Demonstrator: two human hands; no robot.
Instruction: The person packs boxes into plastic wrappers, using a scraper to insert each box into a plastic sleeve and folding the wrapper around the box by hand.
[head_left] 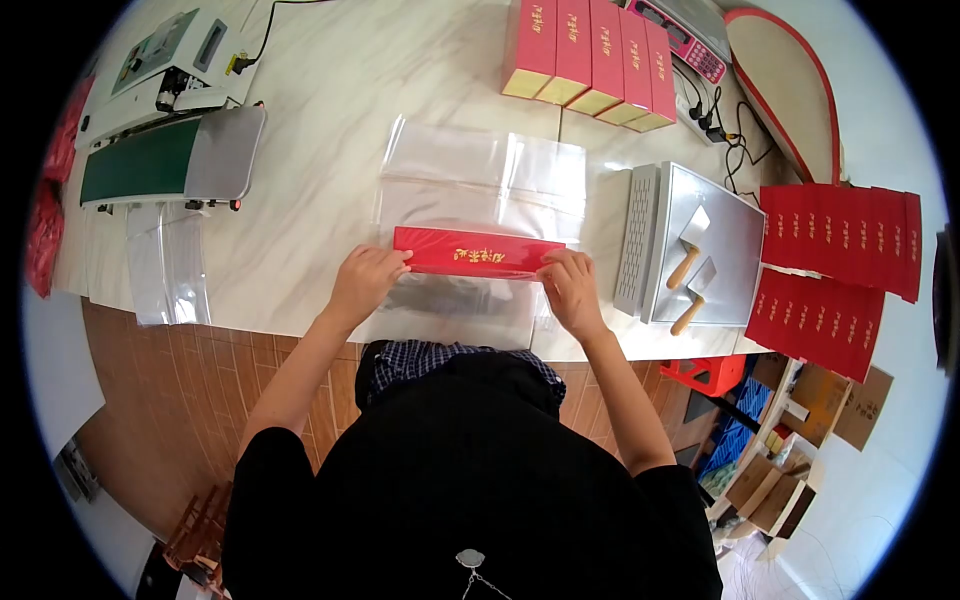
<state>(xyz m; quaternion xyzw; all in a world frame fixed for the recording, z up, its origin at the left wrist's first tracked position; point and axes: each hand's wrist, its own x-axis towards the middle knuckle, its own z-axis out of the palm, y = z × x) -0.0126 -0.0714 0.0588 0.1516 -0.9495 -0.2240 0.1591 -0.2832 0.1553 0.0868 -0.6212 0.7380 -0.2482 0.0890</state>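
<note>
A long red box [478, 253] with gold lettering lies crosswise on the table in front of me. It rests among clear plastic film [480, 180], which spreads out beyond it and also shows on its near side. At the box's left end, my left hand [366, 284] is closed with thumb and fingers pinching the corner. My right hand [573, 293] grips the opposite end the same way, fingers bent over the edge. Whether film is also caught between the fingers is hard to make out.
Several red boxes [592, 60] stand at the back. To the right, a metal hot plate [700, 250] carries two wooden-handled trowels [685, 268], with more red boxes [835, 240] past it. A machine with a green belt [140, 160] stands left, near folded plastic film [167, 265].
</note>
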